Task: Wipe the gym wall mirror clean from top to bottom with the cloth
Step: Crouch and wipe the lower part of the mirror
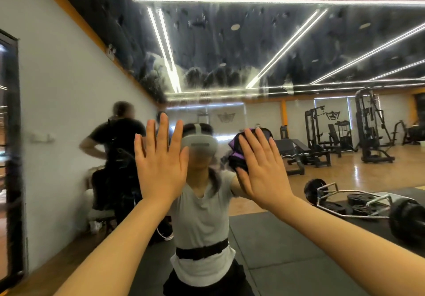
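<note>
Up close, 2 bare arms reaching forward. Left hand (161,160) flat and spread, 5 fingers straight, pressed on the smooth glass of the mirror (230,42), holding nothing. Right hand (262,169) flat too, fingers straight and spread, pushing the cloth (239,155) against the glass. Cloth soft and bunched, purple and black, peeking out at the left side and top of that hand, about head height in the reflection.

Behind the hands, in the glass, a person in a grey top (202,215) with 1 black belt, wearing a smooth grey headset (200,145). Upper part of the mirror smeary and streaky, with wet blotches and drip marks. Lower part clearer.

Farther back in the reflection, 1 more person in black (115,139) by the white wall, blurry. On the dark rubber mats to the right, 1 metal bar with round black weights (358,201). Beyond, a shiny wood floor (345,173) and several black gym machines (368,123); exact count hard to tell. Long thin white light strips (276,0) on the dark ceiling, straight and bright.
</note>
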